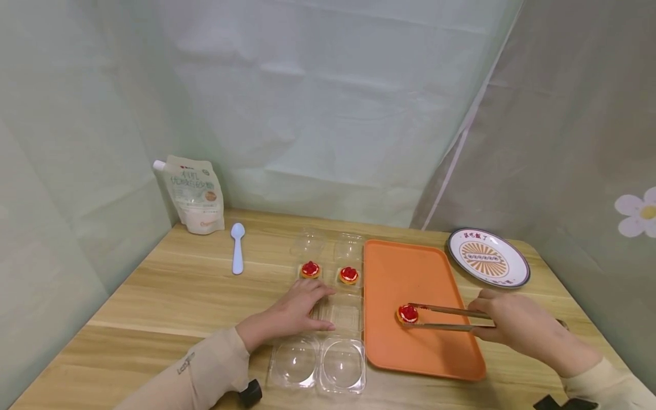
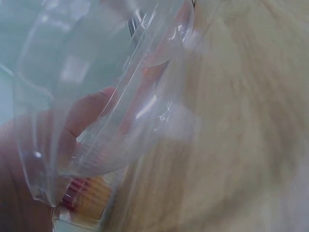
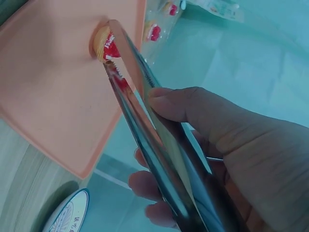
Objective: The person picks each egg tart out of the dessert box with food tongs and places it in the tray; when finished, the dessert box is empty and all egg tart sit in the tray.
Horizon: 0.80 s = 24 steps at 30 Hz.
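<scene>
Curling its fingers round tongs (image 1: 446,327), the right hand (image 1: 528,326) held their tips astride the tart (image 1: 408,314) on the tray (image 1: 405,267), likely sparing its top; the left hand (image 1: 294,306), loosely spread, perhaps steadied the half-hidden containers (image 1: 342,364).

Pouch (image 1: 197,199), blue spoon (image 1: 238,250), patterned plate (image 1: 487,259)

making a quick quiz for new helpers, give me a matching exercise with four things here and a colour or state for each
1. tongs
2. spoon
3. plate
4. tray

A. plain orange
B. gripped by the right hand
C. white with a dark rim
D. pale blue

Pairs: 1-B, 2-D, 3-C, 4-A
</scene>
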Tool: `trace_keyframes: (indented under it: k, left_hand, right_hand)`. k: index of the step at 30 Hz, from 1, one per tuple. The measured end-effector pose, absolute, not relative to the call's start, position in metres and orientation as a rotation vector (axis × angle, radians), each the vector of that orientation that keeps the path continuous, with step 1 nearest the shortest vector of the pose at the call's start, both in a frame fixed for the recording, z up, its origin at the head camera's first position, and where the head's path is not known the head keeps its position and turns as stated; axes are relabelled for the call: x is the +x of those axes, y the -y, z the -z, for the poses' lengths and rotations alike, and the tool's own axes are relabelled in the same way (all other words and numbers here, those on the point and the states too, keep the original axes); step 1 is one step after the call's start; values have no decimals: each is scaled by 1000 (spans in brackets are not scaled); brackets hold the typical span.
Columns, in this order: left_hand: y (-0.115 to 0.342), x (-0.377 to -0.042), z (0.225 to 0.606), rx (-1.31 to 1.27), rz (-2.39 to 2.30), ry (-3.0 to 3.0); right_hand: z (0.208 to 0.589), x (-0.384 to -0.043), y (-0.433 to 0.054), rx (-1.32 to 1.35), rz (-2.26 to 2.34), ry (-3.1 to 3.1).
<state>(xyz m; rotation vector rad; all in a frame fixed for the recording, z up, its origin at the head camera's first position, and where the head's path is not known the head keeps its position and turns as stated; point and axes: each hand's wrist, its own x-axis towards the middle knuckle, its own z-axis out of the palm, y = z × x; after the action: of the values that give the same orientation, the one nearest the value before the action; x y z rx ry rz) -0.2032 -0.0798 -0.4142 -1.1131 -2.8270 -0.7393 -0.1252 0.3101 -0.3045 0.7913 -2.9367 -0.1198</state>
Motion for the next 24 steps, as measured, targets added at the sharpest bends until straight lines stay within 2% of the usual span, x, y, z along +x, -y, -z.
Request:
trace_keyframes:
  k: [12, 24]
  left_hand:
    - [77, -202, 409, -1124, 684, 2812]
    - [89, -204, 386, -1121, 698, 2788]
  right_hand:
    - [297, -117, -315, 703, -8, 2911]
    - [285, -126, -296, 817, -112, 2706]
